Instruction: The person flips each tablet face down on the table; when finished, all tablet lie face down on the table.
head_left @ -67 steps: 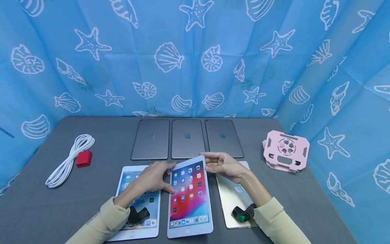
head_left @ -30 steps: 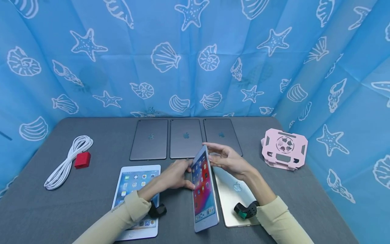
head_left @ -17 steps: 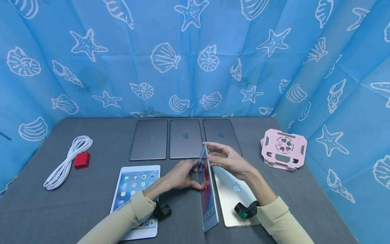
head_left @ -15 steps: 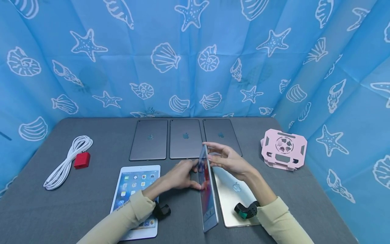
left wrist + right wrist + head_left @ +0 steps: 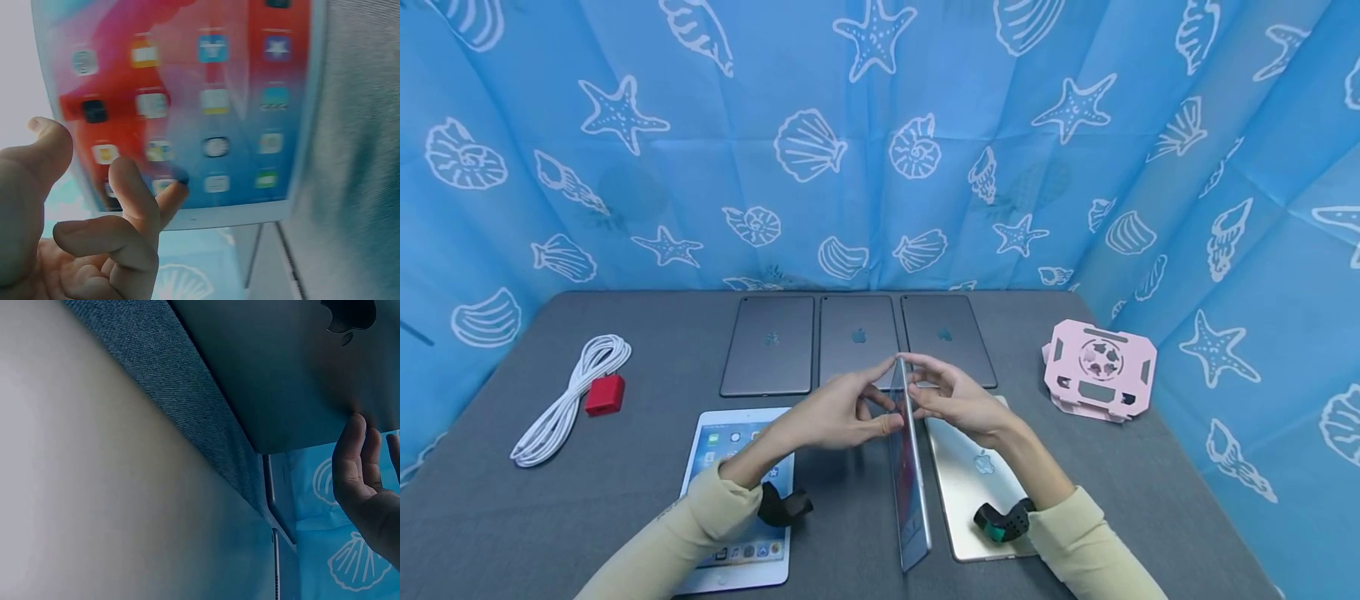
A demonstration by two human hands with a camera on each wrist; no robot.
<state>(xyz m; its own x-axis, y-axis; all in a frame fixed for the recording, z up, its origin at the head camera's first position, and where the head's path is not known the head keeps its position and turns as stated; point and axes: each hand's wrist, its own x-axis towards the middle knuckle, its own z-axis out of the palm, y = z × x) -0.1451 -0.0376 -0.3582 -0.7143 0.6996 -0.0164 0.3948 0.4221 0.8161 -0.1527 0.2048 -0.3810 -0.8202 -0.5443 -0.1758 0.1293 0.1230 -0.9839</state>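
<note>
A white-framed tablet [image 5: 912, 492] stands on its long edge, nearly upright, between both hands; its lit screen faces left. My left hand [image 5: 850, 410] is at its screen side, index finger up at the far top corner and thumb near the upper edge. In the left wrist view its other fingers bend loosely before the lit screen [image 5: 244, 125]. My right hand [image 5: 958, 400] holds the far top corner, index finger at the edge and other fingertips against the grey back [image 5: 281, 375]. Below the right arm lies a gold tablet [image 5: 966, 500] face down.
Another lit white tablet [image 5: 737, 575] lies under my left arm. Three grey tablets, [image 5: 767, 350] the left one, lie face down in a back row. A coiled white cable [image 5: 572, 400] and red charger block [image 5: 604, 395] are left; a pink bracket-like piece [image 5: 1101, 367] is right.
The tablet has turned from lying tilted, screen up, to nearly vertical and moved right. My left hand followed it, then slid up toward the far top corner. My right hand keeps that corner.
</note>
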